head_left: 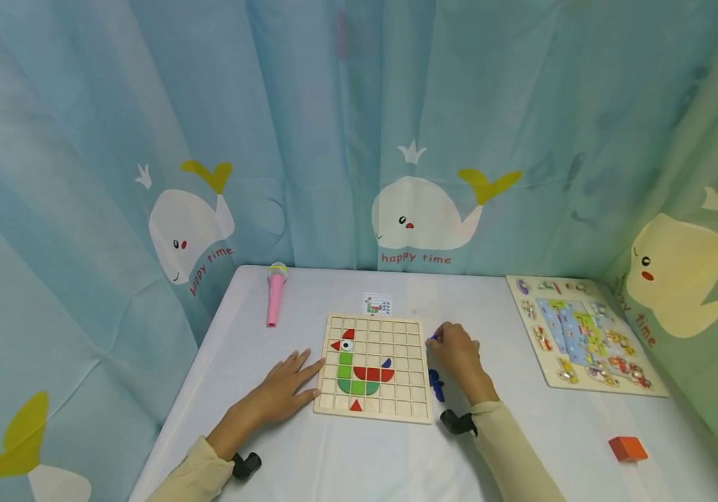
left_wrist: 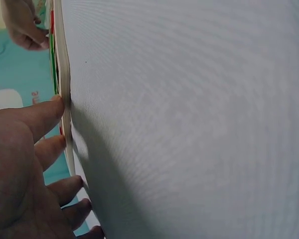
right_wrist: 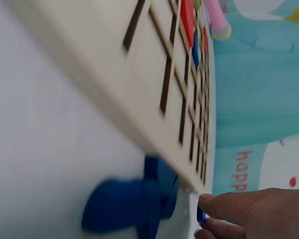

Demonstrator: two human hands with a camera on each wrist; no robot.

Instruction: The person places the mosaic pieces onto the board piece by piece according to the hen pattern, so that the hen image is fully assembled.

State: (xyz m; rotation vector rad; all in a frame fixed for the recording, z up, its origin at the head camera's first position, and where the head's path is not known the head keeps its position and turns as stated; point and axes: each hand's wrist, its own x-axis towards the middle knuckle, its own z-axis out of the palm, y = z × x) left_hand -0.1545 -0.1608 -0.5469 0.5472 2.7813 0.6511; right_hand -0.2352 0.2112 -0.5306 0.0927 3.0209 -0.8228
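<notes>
A square wooden grid board [head_left: 406, 403] lies on the table, with red, green and blue pieces set in its cells in a bird shape. My left hand [head_left: 284, 387] lies flat beside it, thumb and index fingertip at its left edge. At the far right edge of the board, my right hand [head_left: 457, 348] pinches a small blue piece [right_wrist: 201, 211] between thumb and fingers. Several blue pieces [head_left: 437, 385] lie in a loose pile just below that hand, against the board's right side. Behind the board is a small picture card [head_left: 376, 305] showing a similar coloured bird.
A pink toy microphone [head_left: 275, 296] lies at the back left. To the right rests a wooden picture puzzle board [head_left: 585, 341], with an orange block [head_left: 628, 449] nearer the front. Curtains with printed whales [head_left: 424, 213] hang close around the table [head_left: 359, 460].
</notes>
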